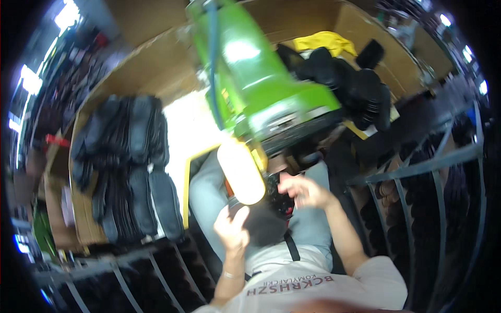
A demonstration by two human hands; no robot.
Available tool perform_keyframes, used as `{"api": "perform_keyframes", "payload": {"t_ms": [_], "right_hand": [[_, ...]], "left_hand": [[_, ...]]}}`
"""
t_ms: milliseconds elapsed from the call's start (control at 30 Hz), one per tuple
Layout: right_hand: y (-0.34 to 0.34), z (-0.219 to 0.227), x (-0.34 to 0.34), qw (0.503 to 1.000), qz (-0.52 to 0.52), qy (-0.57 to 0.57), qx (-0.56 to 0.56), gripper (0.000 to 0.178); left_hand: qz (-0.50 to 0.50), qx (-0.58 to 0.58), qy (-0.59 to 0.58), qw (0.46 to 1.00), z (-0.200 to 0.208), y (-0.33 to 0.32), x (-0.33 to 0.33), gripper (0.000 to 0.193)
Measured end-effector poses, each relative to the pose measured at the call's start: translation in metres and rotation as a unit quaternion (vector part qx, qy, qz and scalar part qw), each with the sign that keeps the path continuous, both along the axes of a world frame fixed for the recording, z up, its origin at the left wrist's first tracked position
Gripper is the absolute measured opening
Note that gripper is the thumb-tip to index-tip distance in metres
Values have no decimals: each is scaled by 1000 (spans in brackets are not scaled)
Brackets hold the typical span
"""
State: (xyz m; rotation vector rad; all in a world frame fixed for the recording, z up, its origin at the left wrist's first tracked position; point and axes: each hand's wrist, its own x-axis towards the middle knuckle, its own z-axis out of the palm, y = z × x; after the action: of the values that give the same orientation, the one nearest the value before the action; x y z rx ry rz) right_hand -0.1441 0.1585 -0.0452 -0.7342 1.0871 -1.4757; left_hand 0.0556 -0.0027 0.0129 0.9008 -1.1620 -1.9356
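My left hand (232,230) is at the edge of a dark, flat, rounded piece (265,227), with thumb and fingers closed on it above my lap. Motion blurs the piece, so its exact kind does not show. To the right, my right hand (308,192) is raised over my thigh, its fingers bent and smeared by motion; a small reddish patch shows at the fingertips, too blurred to name. Just beyond both hands stands a green machine (261,68), with a bright yellowish-white, rounded part (240,172) hanging close to my left hand.
Stacks of dark sole-shaped pieces (130,130) fill a cardboard box (86,214) at left. Right of the machine, black pieces (360,86) and a yellow cloth (326,41) lie in another box. Metal racks (417,169) with dark items flank me on both sides.
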Motion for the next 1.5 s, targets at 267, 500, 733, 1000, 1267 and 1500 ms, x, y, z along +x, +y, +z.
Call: {"api": "perform_keyframes", "payload": {"t_ms": [267, 500, 733, 1000, 1267, 1500], "right_hand": [[56, -15, 113, 967, -234, 11, 102, 49], [35, -13, 139, 952, -252, -163, 53, 49], [77, 15, 96, 873, -462, -152, 45, 73], [47, 58, 3, 835, -546, -53, -51, 41], [-9, 50, 11, 880, -468, -63, -47, 34], [-46, 52, 23, 932, -357, -52, -28, 36]], "left_hand": [[-344, 85, 26, 935, 15, 32, -74, 23], [-201, -327, -146, 912, 10, 7, -84, 12], [-204, -329, -139, 912, -6, 13, -70, 15], [-251, -186, -20, 950, 4, -9, -64, 33], [-135, -117, -2, 984, 4, -41, -11, 19], [-216, 30, 7, 976, -17, -39, 52, 22]]}}
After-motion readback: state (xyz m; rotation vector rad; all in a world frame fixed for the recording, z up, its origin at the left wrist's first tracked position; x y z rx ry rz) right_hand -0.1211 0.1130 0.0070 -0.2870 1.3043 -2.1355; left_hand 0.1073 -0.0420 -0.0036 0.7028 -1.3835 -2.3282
